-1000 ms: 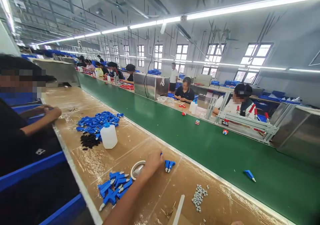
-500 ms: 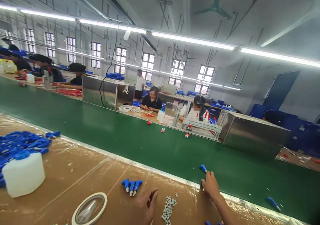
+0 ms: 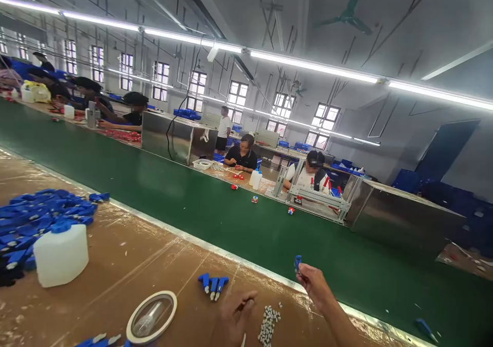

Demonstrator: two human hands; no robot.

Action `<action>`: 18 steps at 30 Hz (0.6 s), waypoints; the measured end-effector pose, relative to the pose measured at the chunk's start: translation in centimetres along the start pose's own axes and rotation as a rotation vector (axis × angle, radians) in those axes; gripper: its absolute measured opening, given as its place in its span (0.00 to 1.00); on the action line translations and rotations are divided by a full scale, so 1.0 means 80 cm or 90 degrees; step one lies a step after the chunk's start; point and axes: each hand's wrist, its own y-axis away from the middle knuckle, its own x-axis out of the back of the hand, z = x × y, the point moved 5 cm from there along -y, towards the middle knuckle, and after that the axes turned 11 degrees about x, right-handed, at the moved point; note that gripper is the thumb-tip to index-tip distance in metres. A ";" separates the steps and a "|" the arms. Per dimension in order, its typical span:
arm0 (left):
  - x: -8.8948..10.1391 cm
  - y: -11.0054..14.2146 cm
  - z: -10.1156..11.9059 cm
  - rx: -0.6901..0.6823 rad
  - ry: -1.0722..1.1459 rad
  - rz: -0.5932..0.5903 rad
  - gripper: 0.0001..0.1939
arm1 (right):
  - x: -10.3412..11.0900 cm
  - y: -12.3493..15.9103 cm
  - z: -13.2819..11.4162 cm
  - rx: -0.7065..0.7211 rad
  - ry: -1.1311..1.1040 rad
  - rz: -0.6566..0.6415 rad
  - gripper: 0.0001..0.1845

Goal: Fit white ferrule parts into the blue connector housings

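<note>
My right hand is raised just over the near edge of the green conveyor belt and pinches a small blue plastic part at its fingertips. My left hand hovers low over the brown table, fingers curled and pinched together; what it holds, if anything, is hidden. It is beside a heap of several small grey pieces. Three blue parts lie just beyond my left hand.
A white plastic bottle with a blue cap stands at left beside a pile of blue parts. A round clear lid lies near the front. Another blue part rests on the belt at right. Other people work across the belt by steel boxes.
My right hand lifted the blue part off the belt edge and drew it slightly left. My left hand stayed by the grey pieces. The view turned right a second ago.
</note>
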 end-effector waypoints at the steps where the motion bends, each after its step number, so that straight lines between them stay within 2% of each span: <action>1: -0.007 0.001 -0.003 0.034 0.055 -0.058 0.26 | -0.020 0.024 0.002 -0.013 -0.089 -0.027 0.15; 4: -0.032 0.012 -0.007 0.095 0.221 -0.267 0.35 | -0.072 0.101 0.004 -0.068 -0.327 -0.092 0.24; 6: -0.040 0.020 -0.007 0.116 0.277 -0.336 0.35 | -0.093 0.140 0.002 -0.106 -0.450 -0.116 0.27; 8: -0.041 0.024 -0.007 0.133 0.289 -0.344 0.33 | -0.102 0.164 -0.003 -0.140 -0.541 -0.126 0.24; 11: -0.041 0.029 -0.007 0.152 0.273 -0.371 0.32 | -0.106 0.179 -0.008 -0.182 -0.623 -0.123 0.21; 14: -0.044 0.035 -0.007 0.186 0.274 -0.406 0.34 | -0.115 0.187 -0.009 -0.213 -0.653 -0.111 0.22; 18: -0.041 0.039 -0.005 0.193 0.313 -0.402 0.32 | -0.132 0.199 -0.013 -0.226 -0.642 -0.097 0.22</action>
